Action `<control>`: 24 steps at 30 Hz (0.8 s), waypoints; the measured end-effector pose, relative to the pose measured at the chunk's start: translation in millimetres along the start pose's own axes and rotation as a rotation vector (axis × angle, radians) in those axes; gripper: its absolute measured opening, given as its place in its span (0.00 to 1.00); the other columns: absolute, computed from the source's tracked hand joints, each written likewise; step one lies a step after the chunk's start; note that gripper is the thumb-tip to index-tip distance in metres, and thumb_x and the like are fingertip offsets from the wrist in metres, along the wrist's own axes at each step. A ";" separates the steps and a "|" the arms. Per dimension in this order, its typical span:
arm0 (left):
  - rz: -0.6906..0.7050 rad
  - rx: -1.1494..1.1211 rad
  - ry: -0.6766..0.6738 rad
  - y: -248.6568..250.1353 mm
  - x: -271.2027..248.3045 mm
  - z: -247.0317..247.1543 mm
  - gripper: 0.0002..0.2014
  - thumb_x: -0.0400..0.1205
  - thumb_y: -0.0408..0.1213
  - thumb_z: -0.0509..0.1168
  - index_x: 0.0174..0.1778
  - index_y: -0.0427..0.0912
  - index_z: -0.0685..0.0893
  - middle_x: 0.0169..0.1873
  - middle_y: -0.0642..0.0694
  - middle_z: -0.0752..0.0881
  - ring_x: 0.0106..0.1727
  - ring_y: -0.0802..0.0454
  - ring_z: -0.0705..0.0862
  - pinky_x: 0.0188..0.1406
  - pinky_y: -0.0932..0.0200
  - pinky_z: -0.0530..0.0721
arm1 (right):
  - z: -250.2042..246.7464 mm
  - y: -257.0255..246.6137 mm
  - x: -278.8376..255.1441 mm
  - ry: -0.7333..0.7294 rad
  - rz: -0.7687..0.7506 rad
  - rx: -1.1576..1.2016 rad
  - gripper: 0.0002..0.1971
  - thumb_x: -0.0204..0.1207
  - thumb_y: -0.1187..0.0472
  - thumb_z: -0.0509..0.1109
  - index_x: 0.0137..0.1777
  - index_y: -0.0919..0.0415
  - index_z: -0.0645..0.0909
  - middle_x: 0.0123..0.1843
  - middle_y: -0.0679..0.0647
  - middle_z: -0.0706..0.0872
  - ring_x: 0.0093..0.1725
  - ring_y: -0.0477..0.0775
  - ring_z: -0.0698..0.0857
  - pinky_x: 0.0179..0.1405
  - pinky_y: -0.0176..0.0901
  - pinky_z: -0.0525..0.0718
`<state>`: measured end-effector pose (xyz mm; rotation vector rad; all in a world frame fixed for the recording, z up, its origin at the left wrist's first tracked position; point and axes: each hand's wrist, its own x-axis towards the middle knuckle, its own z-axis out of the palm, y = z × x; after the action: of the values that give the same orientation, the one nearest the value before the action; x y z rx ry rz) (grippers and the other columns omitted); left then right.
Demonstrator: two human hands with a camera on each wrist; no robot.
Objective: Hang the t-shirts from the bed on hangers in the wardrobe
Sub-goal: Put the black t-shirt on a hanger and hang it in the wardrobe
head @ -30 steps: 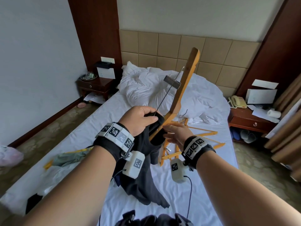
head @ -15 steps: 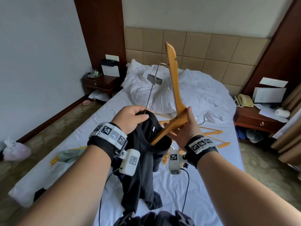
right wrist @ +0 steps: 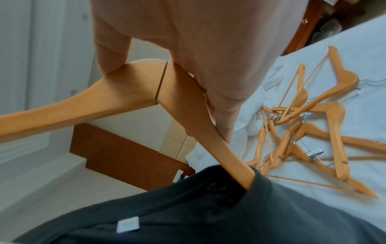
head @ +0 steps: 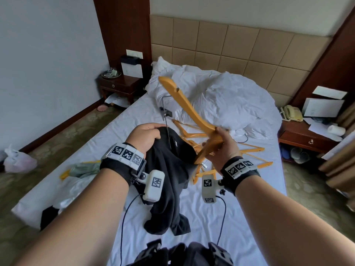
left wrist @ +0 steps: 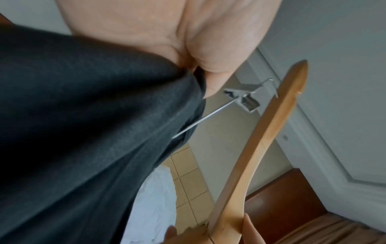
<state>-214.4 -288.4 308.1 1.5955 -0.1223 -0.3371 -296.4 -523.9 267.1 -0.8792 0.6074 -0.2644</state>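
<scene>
My bed (head: 107, 143) fills the frame's middle. Above it, my left hand (head: 143, 138) bunches the collar of a black t-shirt (head: 169, 169), soft and limp, hanging at centre. My right hand (head: 223, 148) grips a stiff wooden hanger (head: 184, 101) at its neck, one arm poked into the collar. Spare hangers (right wrist: 313, 125) lie centre right. Its metal clip (left wrist: 243, 97) seems loose, though blurred.

Your wooden hanger (right wrist: 117, 92) has its lower arm buried at 6 o'clock inside the dark grey t-shirt's (right wrist: 188, 214) collar; its label (right wrist: 127, 226) is too blurred to read.
</scene>
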 end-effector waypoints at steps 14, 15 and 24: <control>-0.148 -0.031 0.136 -39.3 1.0 -15.8 0.17 0.79 0.24 0.64 0.40 0.47 0.97 0.43 0.45 0.95 0.54 0.42 0.93 0.63 0.51 0.89 | -31.1 32.9 -3.3 0.126 -0.085 -0.109 0.20 0.72 0.52 0.79 0.60 0.58 0.81 0.34 0.53 0.87 0.32 0.54 0.86 0.35 0.44 0.82; -0.152 -0.018 0.132 -40.0 1.1 -16.2 0.17 0.79 0.25 0.65 0.40 0.48 0.97 0.43 0.46 0.95 0.53 0.43 0.93 0.63 0.50 0.89 | -31.4 33.8 -3.8 0.134 -0.091 -0.084 0.18 0.74 0.54 0.79 0.60 0.59 0.81 0.34 0.53 0.86 0.32 0.53 0.86 0.37 0.45 0.83; -0.160 0.004 0.096 -50.0 10.2 -18.3 0.09 0.66 0.42 0.70 0.37 0.55 0.95 0.42 0.48 0.95 0.54 0.43 0.92 0.68 0.42 0.87 | -30.2 42.5 -7.4 0.155 -0.080 -0.104 0.30 0.62 0.51 0.84 0.62 0.62 0.84 0.36 0.57 0.84 0.31 0.56 0.81 0.37 0.49 0.81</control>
<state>-205.9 -270.9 257.5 1.6260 0.0785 -0.3832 -321.5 -513.4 222.0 -0.9909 0.7356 -0.3782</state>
